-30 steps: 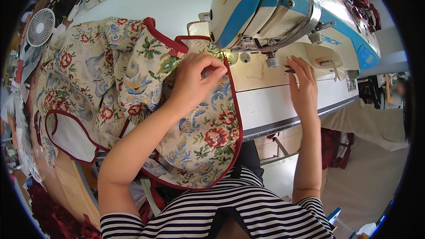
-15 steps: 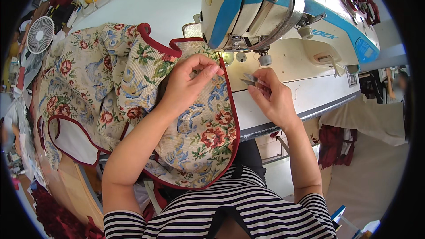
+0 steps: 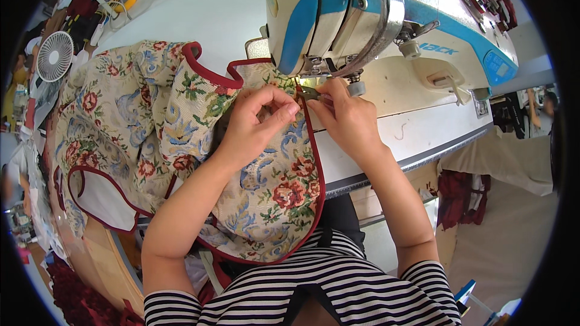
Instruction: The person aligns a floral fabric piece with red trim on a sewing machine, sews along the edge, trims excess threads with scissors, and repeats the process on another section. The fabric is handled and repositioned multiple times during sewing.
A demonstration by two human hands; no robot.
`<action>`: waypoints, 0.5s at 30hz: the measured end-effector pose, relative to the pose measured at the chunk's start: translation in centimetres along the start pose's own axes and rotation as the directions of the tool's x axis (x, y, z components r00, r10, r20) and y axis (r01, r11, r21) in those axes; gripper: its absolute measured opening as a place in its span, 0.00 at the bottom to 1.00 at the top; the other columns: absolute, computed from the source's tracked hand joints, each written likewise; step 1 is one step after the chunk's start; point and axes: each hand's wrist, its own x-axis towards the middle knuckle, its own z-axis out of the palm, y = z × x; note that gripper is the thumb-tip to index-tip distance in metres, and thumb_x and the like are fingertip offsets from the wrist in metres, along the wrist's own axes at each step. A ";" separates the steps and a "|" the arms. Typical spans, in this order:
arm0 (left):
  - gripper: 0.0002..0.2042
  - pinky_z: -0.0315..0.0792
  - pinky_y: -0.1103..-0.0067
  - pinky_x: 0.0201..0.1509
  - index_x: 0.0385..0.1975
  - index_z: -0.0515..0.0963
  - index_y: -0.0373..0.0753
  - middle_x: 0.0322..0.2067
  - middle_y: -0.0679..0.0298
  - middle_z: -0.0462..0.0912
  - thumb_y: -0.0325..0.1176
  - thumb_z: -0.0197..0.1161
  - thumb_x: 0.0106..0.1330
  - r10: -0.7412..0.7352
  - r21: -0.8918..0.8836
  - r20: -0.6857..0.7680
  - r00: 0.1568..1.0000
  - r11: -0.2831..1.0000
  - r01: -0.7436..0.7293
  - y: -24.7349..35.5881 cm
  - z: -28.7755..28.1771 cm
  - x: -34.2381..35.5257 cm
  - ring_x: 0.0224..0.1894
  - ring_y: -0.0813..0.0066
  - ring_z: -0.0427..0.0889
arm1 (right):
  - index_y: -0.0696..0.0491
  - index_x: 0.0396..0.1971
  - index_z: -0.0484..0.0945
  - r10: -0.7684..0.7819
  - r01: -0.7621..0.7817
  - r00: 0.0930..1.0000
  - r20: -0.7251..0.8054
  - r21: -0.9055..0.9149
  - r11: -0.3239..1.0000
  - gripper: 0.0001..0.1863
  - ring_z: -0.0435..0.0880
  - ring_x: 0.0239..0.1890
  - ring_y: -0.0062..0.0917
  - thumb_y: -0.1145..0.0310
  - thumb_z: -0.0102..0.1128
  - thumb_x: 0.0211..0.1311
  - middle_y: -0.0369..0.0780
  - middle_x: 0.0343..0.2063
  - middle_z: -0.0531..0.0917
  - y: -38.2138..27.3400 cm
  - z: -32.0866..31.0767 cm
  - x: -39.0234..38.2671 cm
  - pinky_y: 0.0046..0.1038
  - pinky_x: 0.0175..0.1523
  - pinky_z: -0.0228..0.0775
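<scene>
A floral tapestry-woven garment piece [image 3: 260, 217] with dark red binding along its edges lies over the table edge and my lap, its upper end beneath the sewing machine head [image 3: 326, 18]. My left hand [image 3: 257, 122] rests over the cloth near the bound edge, thumb and forefinger pinched together; what lies between them is too small to make out. Just right of it, my right hand [image 3: 349, 115] grips a small pair of thread snips [image 3: 310, 93]. Their blades point left at the red binding, close below the needle area.
At left, the rest of the floral cloth [image 3: 130, 108] lies bunched on the white table [image 3: 181, 12]. A white fan [image 3: 55, 56] stands at the far left among tools and cables. A measuring strip [image 3: 417, 160] runs along the table's front edge. Dark red cloth [image 3: 462, 199] hangs at right.
My right hand has moved left and slightly up, bringing the snips from the bare machine bed to the bound edge. My left hand has shifted slightly down and left, still pinched.
</scene>
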 end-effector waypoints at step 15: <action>0.03 0.63 0.75 0.45 0.24 0.78 0.42 0.24 0.69 0.77 0.31 0.63 0.59 0.439 0.282 0.422 0.794 0.768 -0.575 1.7 0.7 -1.4 0.30 0.72 0.74 | 0.53 0.34 0.74 0.194 -0.207 0.970 -0.144 -0.084 0.975 0.12 0.81 0.25 0.30 0.64 0.65 0.53 0.37 0.23 0.80 1.2 -2.2 -0.7 0.29 0.29 0.72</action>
